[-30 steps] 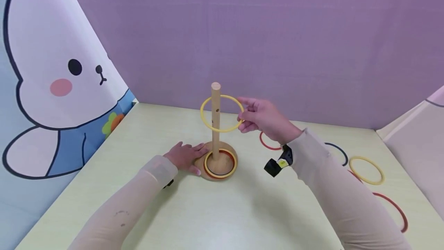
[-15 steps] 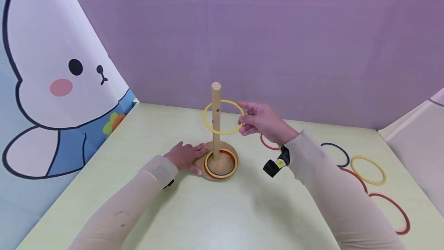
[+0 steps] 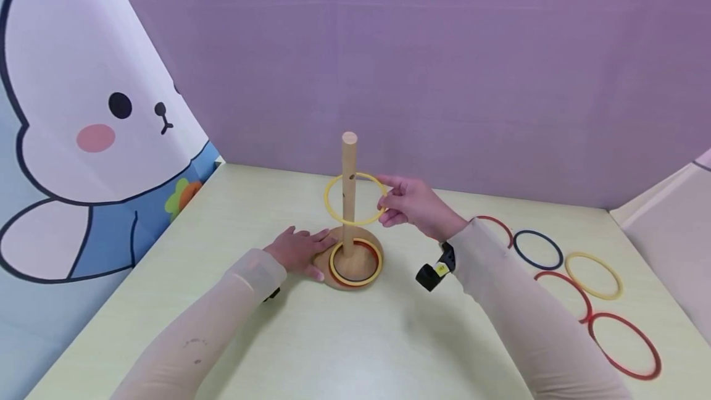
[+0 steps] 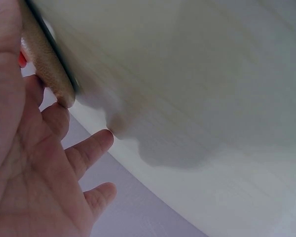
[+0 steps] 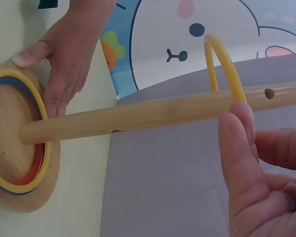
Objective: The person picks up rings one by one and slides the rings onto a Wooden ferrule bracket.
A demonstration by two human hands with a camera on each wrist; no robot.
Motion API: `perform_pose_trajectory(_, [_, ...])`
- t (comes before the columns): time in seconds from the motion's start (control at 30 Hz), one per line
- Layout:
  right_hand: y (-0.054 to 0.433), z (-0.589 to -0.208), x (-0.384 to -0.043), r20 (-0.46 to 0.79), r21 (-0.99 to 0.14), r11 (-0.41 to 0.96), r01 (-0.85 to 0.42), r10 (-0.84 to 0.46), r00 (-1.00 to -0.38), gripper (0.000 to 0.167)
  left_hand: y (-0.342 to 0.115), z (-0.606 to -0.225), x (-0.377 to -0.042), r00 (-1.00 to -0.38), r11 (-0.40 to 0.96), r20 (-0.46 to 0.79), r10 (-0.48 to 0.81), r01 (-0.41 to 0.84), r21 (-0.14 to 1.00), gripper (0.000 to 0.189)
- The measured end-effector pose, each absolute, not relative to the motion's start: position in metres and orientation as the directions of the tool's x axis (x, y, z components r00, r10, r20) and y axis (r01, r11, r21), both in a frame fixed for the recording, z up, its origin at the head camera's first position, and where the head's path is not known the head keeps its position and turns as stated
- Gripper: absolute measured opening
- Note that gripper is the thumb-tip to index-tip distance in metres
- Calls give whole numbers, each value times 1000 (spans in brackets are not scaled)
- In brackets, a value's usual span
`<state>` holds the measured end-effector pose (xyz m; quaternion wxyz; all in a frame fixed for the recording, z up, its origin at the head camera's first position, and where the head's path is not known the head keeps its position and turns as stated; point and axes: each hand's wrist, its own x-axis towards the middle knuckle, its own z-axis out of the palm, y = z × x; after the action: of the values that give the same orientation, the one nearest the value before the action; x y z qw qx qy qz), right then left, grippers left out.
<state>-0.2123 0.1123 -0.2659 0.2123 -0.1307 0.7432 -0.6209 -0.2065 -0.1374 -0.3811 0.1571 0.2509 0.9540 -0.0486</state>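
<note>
A round wooden post [image 3: 349,162] stands upright on a round wooden base [image 3: 366,236]. Between thumb and finger my right hand [image 3: 415,204] pinches a yellow ring [image 5: 232,69], which encircles the post partway down from its top. My left hand [image 3: 297,250] rests on the left side of the base with fingers extended; in the left wrist view its fingertips touch the base's edge. Around the post's foot lies a stack of rings: a yellow ring [image 5: 39,98] on top, with a blue ring [image 5: 15,81] and a red ring [image 5: 34,170] showing.
On the table [image 3: 355,350] at the right lie a red ring [image 3: 497,221], a blue ring [image 3: 539,233], another yellow ring [image 3: 597,256] and more red rings [image 3: 624,320], one partly behind my right sleeve. A purple backdrop [image 3: 444,66] rises behind the table.
My right hand has lowered the yellow ring along the post. As the right forearm shifts left, more of the rings on the right come into view. The left hand stays on the base.
</note>
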Motion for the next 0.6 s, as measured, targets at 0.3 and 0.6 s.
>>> perform_pose_trajectory(0.3, [107,-282,-216,-185,-970,227,91,-443,-877,56,-139,-384,-207,-826,870,-328,459,493,-23,88])
perform_pose_trajectory(0.6, [105,-300,-216,-188,-969,229,91,-447,-874,55,-138,-382,-208,-830,881,-339,443,473,-6,88])
